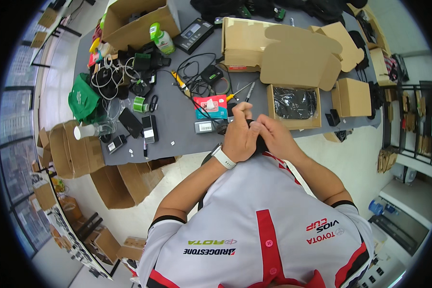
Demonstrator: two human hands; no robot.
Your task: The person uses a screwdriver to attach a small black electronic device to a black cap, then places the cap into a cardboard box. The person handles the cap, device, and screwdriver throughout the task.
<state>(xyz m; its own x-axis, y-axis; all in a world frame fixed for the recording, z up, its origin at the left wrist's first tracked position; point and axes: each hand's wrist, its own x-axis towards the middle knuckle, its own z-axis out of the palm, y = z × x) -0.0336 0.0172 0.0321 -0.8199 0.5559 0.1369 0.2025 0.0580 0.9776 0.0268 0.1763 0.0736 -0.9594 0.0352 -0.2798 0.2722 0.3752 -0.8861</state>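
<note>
My left hand [240, 137], with a pale watch [223, 157] on its wrist, is closed with its fingers curled, near the table's front edge. Pressed up against it is my right hand [276, 138], also closed, thumb and fingers pinched together. Something black shows between and below them; its kind is hidden. Just beyond the hands lies an open cardboard box [295, 126] with a black item in shiny plastic [295, 102]. Left of my left hand are a small grey box [203, 126] and a red and blue tissue pack [216, 106].
Tangled black cables [204, 72], a yellow-handled tool [181, 82] and a screwdriver [240, 91] lie mid-table. Farther left stand a green spray bottle [163, 40], a green bag [83, 100] and a black device [130, 123]. A cardboard box [353, 96] stands right; more boxes [125, 185] are on the floor.
</note>
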